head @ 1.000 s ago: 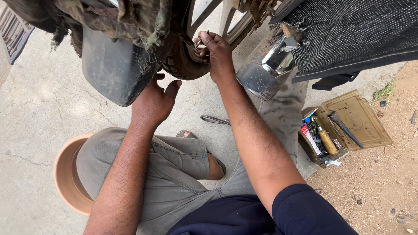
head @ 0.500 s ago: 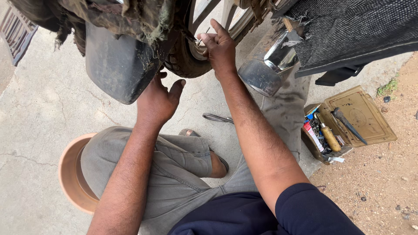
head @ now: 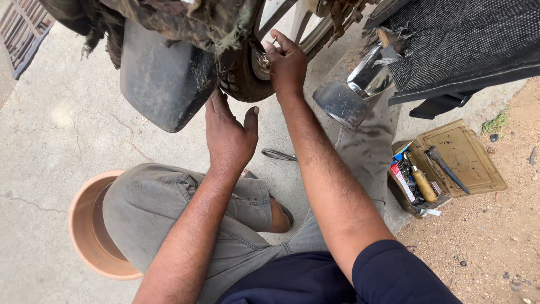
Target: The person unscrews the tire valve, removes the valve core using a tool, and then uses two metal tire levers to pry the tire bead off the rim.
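Observation:
I look down at the rear of a motorcycle. My left hand (head: 228, 132) is flat, fingers apart, with its fingertips reaching up under the black mudguard (head: 163, 81) against the tyre (head: 242, 79). My right hand (head: 287, 62) is curled at the wheel rim (head: 261, 59), fingers pinched on a small metal part there; what it is cannot be made out. A torn, dirty cloth (head: 180, 19) hangs over the mudguard.
A chrome exhaust pipe (head: 354, 90) sits right of the wheel, under a black mesh seat (head: 467, 39). An open tool box (head: 444, 166) with several tools lies on the ground at the right. Pliers (head: 278, 155) rest on the concrete. A terracotta basin (head: 90, 225) stands by my left knee.
The view has shifted, so the wheel and mudguard sit further right. My left hand has slid up under the mudguard. My right hand stays at the rim.

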